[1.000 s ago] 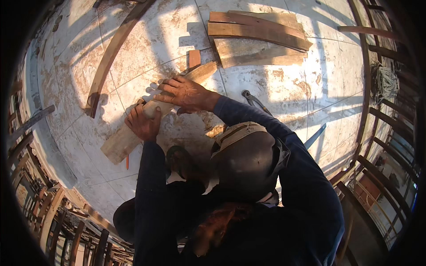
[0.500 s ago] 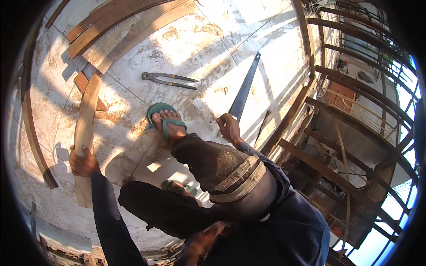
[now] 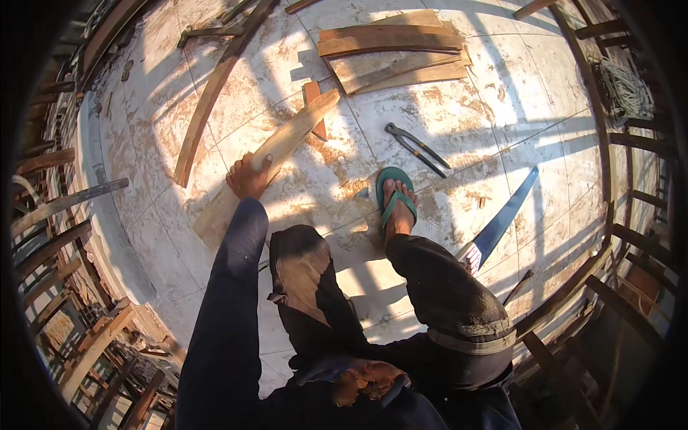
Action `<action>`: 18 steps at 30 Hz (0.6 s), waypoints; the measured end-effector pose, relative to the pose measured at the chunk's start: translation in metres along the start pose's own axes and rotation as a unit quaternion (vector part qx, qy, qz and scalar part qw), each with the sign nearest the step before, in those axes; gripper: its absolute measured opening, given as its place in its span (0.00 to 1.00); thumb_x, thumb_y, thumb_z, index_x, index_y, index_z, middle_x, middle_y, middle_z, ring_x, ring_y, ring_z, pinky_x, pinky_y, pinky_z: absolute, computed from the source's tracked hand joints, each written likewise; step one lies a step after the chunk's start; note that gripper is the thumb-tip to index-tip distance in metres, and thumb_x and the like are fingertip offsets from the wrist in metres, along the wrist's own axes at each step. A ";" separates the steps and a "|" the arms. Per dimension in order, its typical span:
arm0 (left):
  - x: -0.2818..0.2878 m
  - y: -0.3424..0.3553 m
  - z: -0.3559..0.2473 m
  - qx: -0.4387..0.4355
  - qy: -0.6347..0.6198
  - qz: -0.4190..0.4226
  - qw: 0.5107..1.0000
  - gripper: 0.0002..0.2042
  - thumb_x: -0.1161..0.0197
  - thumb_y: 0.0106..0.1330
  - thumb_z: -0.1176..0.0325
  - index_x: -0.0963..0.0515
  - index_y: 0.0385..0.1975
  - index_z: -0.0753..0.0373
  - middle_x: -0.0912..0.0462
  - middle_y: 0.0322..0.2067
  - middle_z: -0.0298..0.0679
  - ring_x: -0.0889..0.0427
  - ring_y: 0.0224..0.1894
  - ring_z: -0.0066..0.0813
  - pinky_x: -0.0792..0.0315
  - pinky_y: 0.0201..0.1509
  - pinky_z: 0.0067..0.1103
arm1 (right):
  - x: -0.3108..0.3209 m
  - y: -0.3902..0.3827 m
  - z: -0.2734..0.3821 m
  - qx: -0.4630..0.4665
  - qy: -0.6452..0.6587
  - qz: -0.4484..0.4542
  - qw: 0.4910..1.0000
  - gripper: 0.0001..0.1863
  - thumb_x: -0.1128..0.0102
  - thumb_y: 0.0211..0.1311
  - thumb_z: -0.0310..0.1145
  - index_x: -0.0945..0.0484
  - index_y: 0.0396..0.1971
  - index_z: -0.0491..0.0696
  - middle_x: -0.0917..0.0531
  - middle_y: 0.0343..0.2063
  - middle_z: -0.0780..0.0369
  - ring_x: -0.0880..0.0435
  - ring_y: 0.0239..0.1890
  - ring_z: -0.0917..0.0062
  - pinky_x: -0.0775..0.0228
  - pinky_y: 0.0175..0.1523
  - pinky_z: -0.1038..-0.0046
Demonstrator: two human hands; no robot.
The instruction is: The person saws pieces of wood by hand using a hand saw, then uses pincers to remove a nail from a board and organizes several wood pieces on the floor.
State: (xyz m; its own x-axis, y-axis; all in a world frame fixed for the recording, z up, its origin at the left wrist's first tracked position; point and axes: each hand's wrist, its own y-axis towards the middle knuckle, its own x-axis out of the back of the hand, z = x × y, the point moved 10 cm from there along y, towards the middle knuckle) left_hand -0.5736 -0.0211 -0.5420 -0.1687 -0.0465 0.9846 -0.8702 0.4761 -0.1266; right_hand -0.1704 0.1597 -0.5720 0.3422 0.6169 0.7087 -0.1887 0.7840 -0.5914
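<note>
My left hand point(image 3: 249, 175) is closed over a pale wooden board point(image 3: 287, 143), with its fingers wrapped across the upper face. The board slants on the tiled floor, its far end over a short reddish-brown wood piece point(image 3: 314, 111). A hand saw point(image 3: 505, 218) lies at the right, its blade pointing away and its handle end partly behind my right knee. My right hand does not show; the leg covers the area by the saw handle. Beyond my sandalled foot point(image 3: 398, 201) lie pincers point(image 3: 417, 149) with dark handles banded in yellow.
Several cut boards point(image 3: 390, 43) are stacked at the far side. A long dark wooden strip point(image 3: 215, 100) and a hammer point(image 3: 208, 32) lie at the far left. Timber framing point(image 3: 602, 143) borders the right, with a bundle of pale rope point(image 3: 625, 89) there. Sawdust covers the tiles.
The view has swung left, so everything sits further right in it. My right hand, earlier seen at the saw's handle end, is now out of sight. My left hand still grips the board.
</note>
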 end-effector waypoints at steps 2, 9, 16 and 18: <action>0.004 0.001 0.000 0.004 -0.023 0.009 1.000 0.32 0.40 0.55 0.32 0.23 0.52 0.50 0.21 0.48 0.42 0.27 0.55 0.43 0.41 0.60 0.45 | 0.020 -0.008 0.015 0.083 -0.016 -0.099 0.992 0.29 0.62 0.73 0.53 0.28 0.58 0.44 0.25 0.58 0.53 0.31 0.62 0.59 0.48 0.68 0.58; 0.019 -0.007 0.000 0.022 -0.004 -0.047 0.999 0.32 0.38 0.50 0.29 0.21 0.46 0.47 0.20 0.45 0.39 0.26 0.54 0.41 0.42 0.60 0.54 | 0.128 -0.078 -0.138 -0.006 0.151 -0.209 0.966 0.20 0.51 0.67 0.41 0.27 0.52 0.43 0.23 0.46 0.58 0.28 0.48 0.68 0.41 0.53 0.65; 0.017 -0.004 0.000 0.019 -0.049 -0.012 0.999 0.30 0.38 0.49 0.30 0.21 0.42 0.49 0.21 0.46 0.38 0.26 0.54 0.39 0.42 0.59 0.54 | 0.317 -0.206 -0.194 -0.079 0.313 -0.395 0.860 0.14 0.41 0.62 0.29 0.25 0.46 0.42 0.22 0.35 0.63 0.25 0.34 0.77 0.35 0.38 0.72; 0.024 -0.005 0.000 0.028 -0.019 -0.024 0.999 0.31 0.38 0.49 0.30 0.21 0.43 0.50 0.21 0.46 0.38 0.28 0.56 0.39 0.43 0.61 0.53 | 0.346 -0.224 -0.180 -0.079 0.325 -0.411 0.848 0.13 0.38 0.60 0.26 0.24 0.45 0.42 0.21 0.32 0.64 0.25 0.30 0.80 0.33 0.34 0.74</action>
State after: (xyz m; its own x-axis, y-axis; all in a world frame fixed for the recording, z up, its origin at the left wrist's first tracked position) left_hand -0.5732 -0.0251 -0.5177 -0.1428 -0.1011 0.9846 -0.9020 0.4229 -0.0874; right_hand 0.1564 0.1848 -0.2638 0.7433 -0.3421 0.5749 0.4676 0.8802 -0.0808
